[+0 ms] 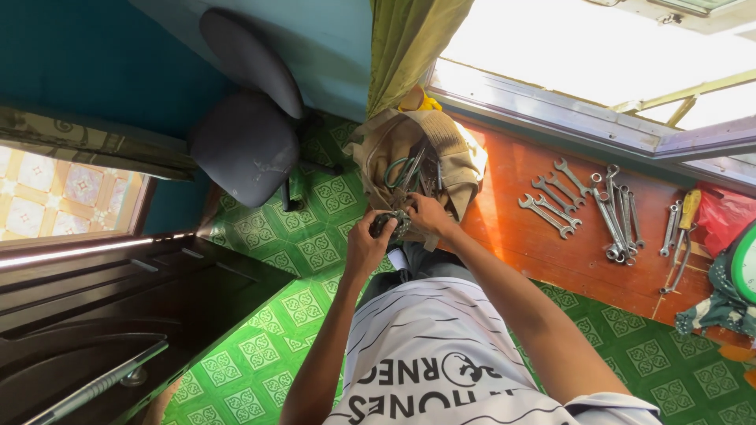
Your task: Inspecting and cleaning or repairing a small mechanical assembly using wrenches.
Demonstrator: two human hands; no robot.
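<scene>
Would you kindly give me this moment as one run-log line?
left hand: on tool at bag mouth | right hand: on tools in bag | wrenches: laid out on wooden ledge

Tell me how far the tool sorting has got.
Done: a set of spanners lies in rows on the wooden bench. In hand: left hand and right hand grip a dark metal tool at the tan tool bag. Left: more tools fill the bag.

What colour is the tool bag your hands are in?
Khaki tan canvas tool bag, seen best in the head view.

Both hands (pixel 398 228) together, fingers curled.
</scene>
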